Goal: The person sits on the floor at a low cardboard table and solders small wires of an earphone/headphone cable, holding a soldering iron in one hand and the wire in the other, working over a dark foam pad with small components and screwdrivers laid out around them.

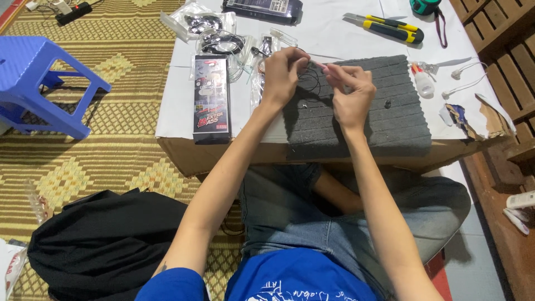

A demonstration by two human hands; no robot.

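My left hand (283,75) and my right hand (352,92) meet above a dark grey ribbed foam pad (390,120) on a white-covered cardboard box. Both pinch a thin pinkish stick-like piece (319,64) between their fingertips. A thin black wire (312,83) loops down from my left hand onto the foam. What exactly the small piece is cannot be told.
A black packaged box (212,99) lies left of the foam, with clear bags of black cables (220,40) behind it. A yellow utility knife (387,28), a small glue bottle (422,82) and white earbuds (462,78) sit at the back right. A blue stool (39,78) stands left; a black cloth (106,239) lies near.
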